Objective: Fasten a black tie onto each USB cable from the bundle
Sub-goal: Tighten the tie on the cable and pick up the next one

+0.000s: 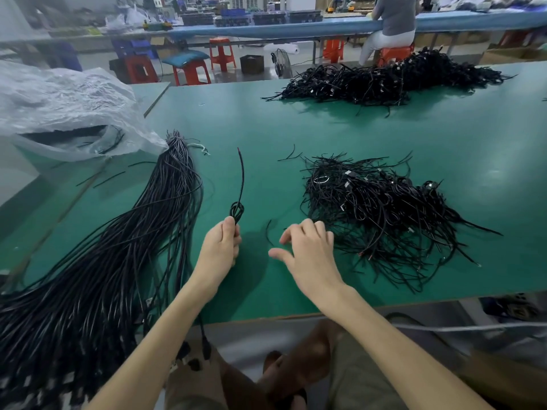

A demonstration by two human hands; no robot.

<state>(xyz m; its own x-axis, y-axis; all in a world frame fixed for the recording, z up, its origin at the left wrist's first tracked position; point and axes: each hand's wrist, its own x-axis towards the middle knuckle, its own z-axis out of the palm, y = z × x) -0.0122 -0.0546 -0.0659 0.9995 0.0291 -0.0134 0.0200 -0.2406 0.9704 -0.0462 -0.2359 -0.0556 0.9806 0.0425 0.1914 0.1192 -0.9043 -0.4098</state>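
1. USB cable (241,184), a single thin black lead, is folded into a small loop just above the left hand (220,247). The thumb and curled fingers pinch it below the loop, and its free end rises away from the person to a reddish tip.
2. The right hand (307,250) holds nothing. Its fingers are spread and loosely bent over the green surface (266,119), a short gap to the right of the left hand.
3. Between the two hands a thin curved black tie (268,233) lies on the surface, just ahead of the right thumb; I cannot tell whether a fingertip touches it.
4. The bundle (118,247) of long black cables lies left of the left hand. It fans from a gathered far end toward the near edge, where its plugs hang over.
5. A tangled heap of black cables and ties (379,208) sits just right of the right hand, its nearest strands at the fingertips.
6. A second, larger black heap (384,79) lies at the far side of the surface, and a crumpled clear plastic bag (59,105) sits at the far left.
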